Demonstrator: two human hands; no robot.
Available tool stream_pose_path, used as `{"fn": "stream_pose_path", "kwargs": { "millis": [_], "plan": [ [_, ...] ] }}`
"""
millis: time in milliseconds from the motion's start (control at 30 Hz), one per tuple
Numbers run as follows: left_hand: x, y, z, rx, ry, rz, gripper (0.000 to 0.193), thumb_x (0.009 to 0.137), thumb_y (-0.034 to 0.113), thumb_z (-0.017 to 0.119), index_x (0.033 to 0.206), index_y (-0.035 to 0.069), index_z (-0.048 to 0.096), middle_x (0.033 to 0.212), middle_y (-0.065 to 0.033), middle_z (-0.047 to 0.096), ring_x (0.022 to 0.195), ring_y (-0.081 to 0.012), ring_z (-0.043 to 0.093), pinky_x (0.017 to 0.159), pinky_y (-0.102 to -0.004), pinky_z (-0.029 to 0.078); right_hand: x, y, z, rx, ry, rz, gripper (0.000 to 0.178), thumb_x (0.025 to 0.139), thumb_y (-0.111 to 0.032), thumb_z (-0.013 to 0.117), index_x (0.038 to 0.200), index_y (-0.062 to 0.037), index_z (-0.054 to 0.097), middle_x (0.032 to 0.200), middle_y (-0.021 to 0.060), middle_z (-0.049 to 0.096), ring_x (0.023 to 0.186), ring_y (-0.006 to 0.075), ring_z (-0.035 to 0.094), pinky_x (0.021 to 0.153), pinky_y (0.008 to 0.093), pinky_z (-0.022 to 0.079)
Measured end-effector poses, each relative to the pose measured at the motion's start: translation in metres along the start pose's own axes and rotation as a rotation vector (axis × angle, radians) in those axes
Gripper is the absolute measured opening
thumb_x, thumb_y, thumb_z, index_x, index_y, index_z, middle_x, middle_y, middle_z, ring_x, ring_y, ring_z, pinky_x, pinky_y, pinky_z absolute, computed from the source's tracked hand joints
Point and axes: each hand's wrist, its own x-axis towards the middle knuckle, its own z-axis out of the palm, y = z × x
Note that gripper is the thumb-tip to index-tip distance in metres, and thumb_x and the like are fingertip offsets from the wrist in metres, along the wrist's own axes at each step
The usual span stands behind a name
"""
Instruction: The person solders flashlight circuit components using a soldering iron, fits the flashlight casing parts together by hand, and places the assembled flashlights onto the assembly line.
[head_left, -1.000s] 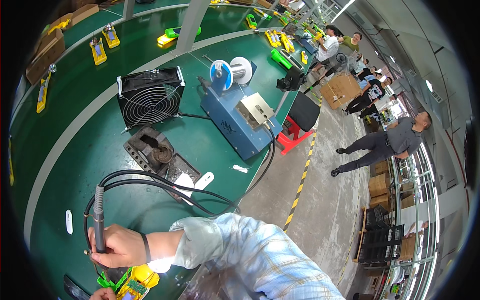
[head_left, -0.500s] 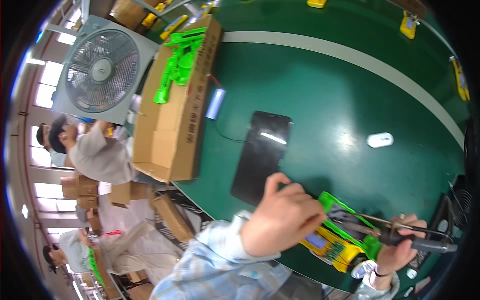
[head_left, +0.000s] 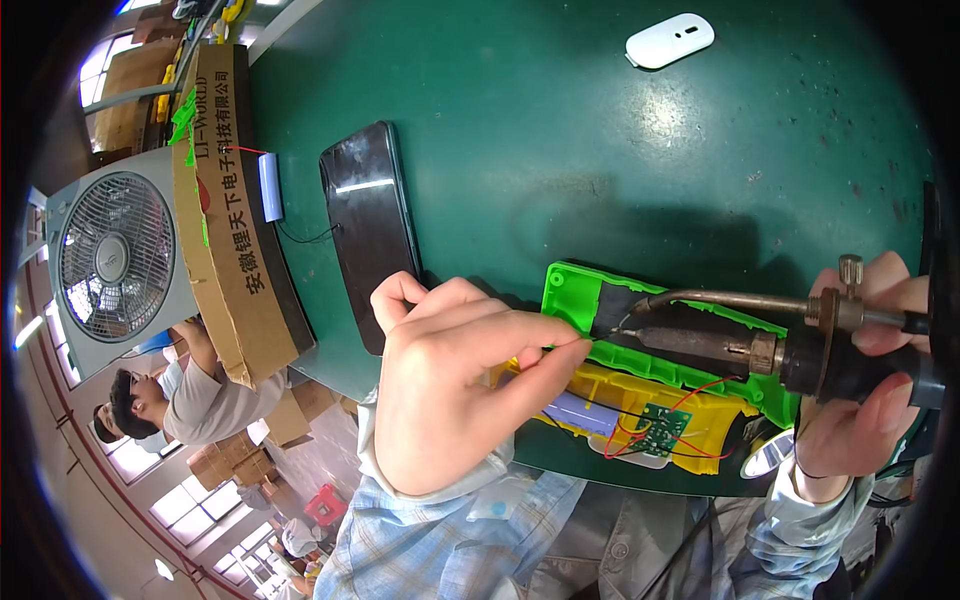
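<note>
In my right hand (head_left: 868,410) is a soldering iron (head_left: 690,345) with a thin metal solder-feed tube along its barrel. Its tip lies over the green plastic shell (head_left: 572,292), close to the fingertips of my left hand (head_left: 450,385). Those left fingers are pinched together at the shell's left end; whatever is between them is too small to name. On the near side of the green shell rests a yellow half-shell (head_left: 735,408). It holds a blue cell (head_left: 580,412), a green circuit board (head_left: 661,430) and red and black wires. A round shiny lens (head_left: 768,455) sits at its right end.
A black phone (head_left: 368,235) lies left of my hands. Beyond it are a blue battery with leads (head_left: 270,187) and a long cardboard box (head_left: 235,200). A white computer mouse (head_left: 670,41) lies at the far side. A fan (head_left: 112,257) and people are off to the left.
The view has shifted and come closer to the work. The soldering iron's tip and my left fingertips are now nearer each other over the green shell's left end.
</note>
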Motion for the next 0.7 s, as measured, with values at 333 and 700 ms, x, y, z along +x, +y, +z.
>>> {"fn": "stream_pose_path", "kwargs": {
  "millis": [333,700],
  "plan": [
    [-0.009,-0.004,0.000,-0.008,-0.076,-0.055,0.007,0.058,0.009,0.067,0.058,0.011,0.060,0.048,0.0085,0.046,0.051,-0.0049,0.041,0.065,-0.0260,0.022,-0.009,-0.002,0.006,-0.144,-0.062,-0.028,0.030,0.083,-0.033,0.043,0.078,-0.0042,0.037,0.079,0.0054,0.036,0.067,0.0156,0.033,0.062,0.0291,0.035],
    [-0.007,-0.004,0.002,0.000,-0.026,-0.049,0.009,0.056,0.006,0.066,0.058,0.009,0.059,0.044,0.0059,0.045,0.049,-0.0082,0.041,0.069,-0.0290,0.024,-0.002,-0.016,0.034,-0.122,-0.031,0.145,0.041,0.073,-0.038,0.061,0.073,-0.0002,0.046,0.070,0.0057,0.042,0.057,0.0136,0.041,0.047,0.0250,0.036]
  ]
}}
